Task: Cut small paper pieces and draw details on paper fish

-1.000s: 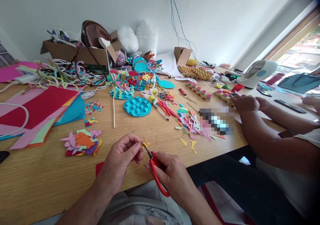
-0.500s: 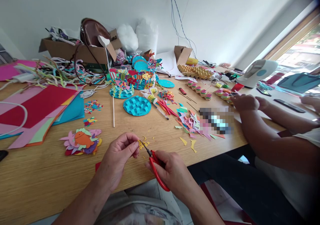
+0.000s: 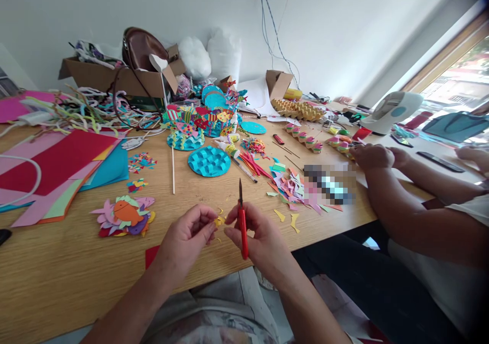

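Red-handled scissors (image 3: 244, 232) stand nearly upright in my right hand (image 3: 257, 232), their dark blades closed and pointing up. The thumb and forefinger of that hand are free and reach toward the left one. My left hand (image 3: 194, 229) is pinched at the fingertips beside small yellow paper scraps (image 3: 219, 222); what it holds is too small to make out. Red paper (image 3: 152, 256) shows partly beneath my left wrist. Paper fish cutouts (image 3: 128, 216) are piled to the left on the wooden table (image 3: 76, 267).
A blue textured disc (image 3: 209, 161) and a white stick (image 3: 173, 171) lie beyond my hands. Coloured scraps (image 3: 290, 185) are to the right. Coloured sheets (image 3: 63, 161) are stacked at left. Another person's arm (image 3: 397, 196) rests at the right.
The scissors have swung away from my left fingertips to an upright position, and their handles are no longer around my right thumb. My right fingertips are nearer the left hand.
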A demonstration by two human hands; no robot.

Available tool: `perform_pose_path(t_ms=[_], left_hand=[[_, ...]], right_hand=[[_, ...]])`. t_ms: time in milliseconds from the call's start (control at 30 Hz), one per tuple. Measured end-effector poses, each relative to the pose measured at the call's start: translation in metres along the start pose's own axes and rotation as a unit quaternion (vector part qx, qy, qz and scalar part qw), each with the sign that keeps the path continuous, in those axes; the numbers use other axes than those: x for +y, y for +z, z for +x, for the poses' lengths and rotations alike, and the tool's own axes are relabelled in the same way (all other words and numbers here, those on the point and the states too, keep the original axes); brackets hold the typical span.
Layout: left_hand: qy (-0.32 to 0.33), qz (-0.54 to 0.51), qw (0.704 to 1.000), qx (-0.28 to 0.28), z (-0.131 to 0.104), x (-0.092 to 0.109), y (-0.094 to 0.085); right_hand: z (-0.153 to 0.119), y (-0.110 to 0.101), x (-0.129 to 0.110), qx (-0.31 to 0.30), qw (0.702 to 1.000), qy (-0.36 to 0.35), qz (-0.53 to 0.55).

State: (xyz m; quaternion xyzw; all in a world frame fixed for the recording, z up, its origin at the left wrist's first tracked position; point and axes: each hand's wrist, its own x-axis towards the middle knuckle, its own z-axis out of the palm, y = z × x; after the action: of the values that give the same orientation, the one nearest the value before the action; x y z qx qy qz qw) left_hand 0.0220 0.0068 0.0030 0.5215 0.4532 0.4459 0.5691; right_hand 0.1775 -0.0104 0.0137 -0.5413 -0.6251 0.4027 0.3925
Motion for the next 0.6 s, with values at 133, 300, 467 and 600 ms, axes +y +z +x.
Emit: perform_pose_path(t_ms=[133,300,467,600], left_hand=[[0.028,0.045,0.998,-0.038,-0.002,-0.009,-0.001],[0.028,0.050,0.997,-0.053,-0.002,-0.010,-0.002],[0.040,0.077,0.995,-0.057,-0.002,-0.006,0.001],[0.036,0.065,0.996,-0.048,-0.002,-0.002,0.002]], right_hand=[[0.009,0.005,-0.003,-0.012,1.000,-0.009,0.025],[0.011,0.009,-0.002,0.008,0.998,-0.013,0.056],[0.011,0.013,-0.006,0.056,0.996,-0.023,0.060],[0.005,0.011,-0.010,0.051,0.998,-0.033,0.027]])
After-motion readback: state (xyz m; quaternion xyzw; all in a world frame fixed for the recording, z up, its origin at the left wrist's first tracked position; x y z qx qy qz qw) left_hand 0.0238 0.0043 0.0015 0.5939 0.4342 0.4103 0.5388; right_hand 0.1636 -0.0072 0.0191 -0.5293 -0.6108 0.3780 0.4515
